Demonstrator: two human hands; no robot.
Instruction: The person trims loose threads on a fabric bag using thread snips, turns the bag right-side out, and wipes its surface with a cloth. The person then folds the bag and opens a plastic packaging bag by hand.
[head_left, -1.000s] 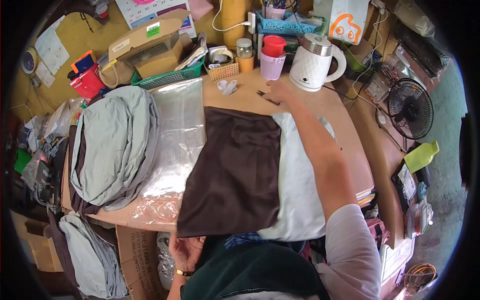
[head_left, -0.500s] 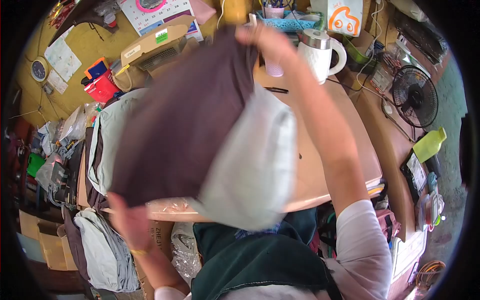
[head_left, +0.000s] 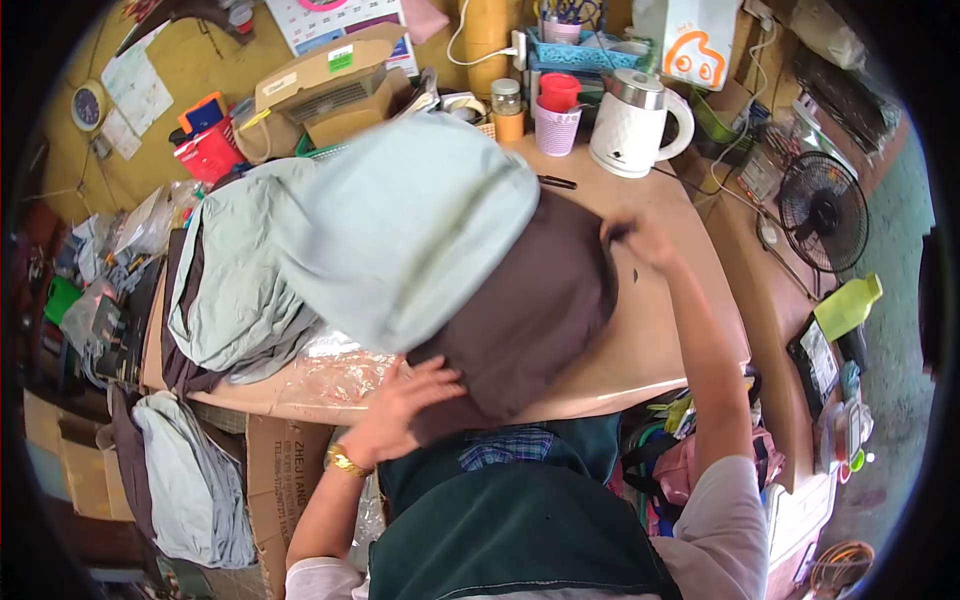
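brown cloth lies between spread left hand and right hand pinching its edge.

Two hands, one kettle, one fan, one calendar — fabric pieces too overlapped for a count

A blurred right hand holds the right edge of a dark brown and pale grey-green cloth, while the left hand touches its near-left corner, fingers spread. The pale part reaches a fabric pile on the table; beyond, a white kettle stands near a lilac cup.
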